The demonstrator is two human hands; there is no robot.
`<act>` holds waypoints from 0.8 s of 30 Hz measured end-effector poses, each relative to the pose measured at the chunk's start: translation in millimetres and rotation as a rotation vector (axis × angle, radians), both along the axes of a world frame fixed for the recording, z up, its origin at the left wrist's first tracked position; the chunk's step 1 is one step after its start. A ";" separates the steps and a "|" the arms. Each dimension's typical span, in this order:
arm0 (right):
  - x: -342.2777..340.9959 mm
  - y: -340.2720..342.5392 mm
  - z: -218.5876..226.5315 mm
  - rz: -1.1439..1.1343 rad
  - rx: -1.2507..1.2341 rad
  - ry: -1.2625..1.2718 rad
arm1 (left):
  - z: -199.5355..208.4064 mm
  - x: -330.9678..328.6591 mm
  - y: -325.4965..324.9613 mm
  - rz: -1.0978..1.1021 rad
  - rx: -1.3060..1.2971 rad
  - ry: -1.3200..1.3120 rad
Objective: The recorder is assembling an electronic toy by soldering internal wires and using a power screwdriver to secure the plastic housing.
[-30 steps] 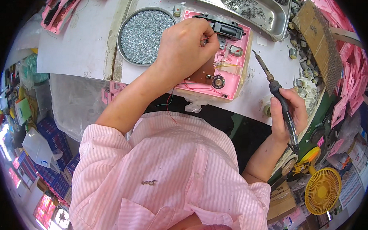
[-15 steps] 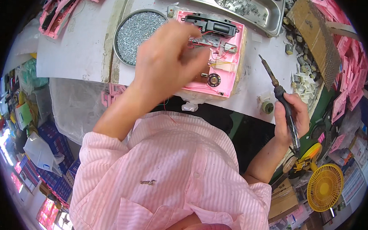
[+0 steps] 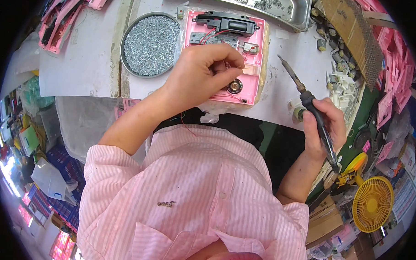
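A crowded workshop lay around a white-covered worktop (image 3: 81, 75), with a yellow round fan (image 3: 372, 203) on the floor at the lower right and heaps of packaged goods at the lower left. Nearest the camera, the person's pink striped shirt (image 3: 192, 198) filled the lower middle. The right hand (image 3: 325, 127) hung just off the worktop's near edge, its grip wrapped shut around the black handle of a slim soldering iron (image 3: 309, 106), whose metal tip pointed up and left over the white surface. The left hand (image 3: 203, 77) rested on the open pink plastic device shell (image 3: 255, 86), its fingertips (image 3: 231, 62) pinched together over the red wires and small parts inside; what they held, if anything, was too small to tell. A small round black speaker (image 3: 234, 86) sat in the shell just beside that hand. Left of the shell stood a round metal dish of silver screws (image 3: 149, 44). Farther back lay a steel tray (image 3: 267, 6), and pink housings (image 3: 70, 10) were piled at the far left.
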State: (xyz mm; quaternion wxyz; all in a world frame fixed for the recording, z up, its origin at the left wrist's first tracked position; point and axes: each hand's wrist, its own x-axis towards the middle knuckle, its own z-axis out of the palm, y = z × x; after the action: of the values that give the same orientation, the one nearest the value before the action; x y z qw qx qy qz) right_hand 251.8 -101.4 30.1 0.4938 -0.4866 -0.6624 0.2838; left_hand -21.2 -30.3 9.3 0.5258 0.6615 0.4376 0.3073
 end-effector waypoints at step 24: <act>-15.4 -2.6 -5.4 0.165 -0.210 -0.041 | -2.5 -1.8 4.9 -0.330 0.544 0.406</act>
State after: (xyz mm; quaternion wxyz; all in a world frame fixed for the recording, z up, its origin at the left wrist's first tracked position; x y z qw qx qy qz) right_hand 236.4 -104.0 24.7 0.4015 -0.4852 -0.6768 0.3812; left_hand -23.0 -25.3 6.8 0.2759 0.8860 0.3228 0.1863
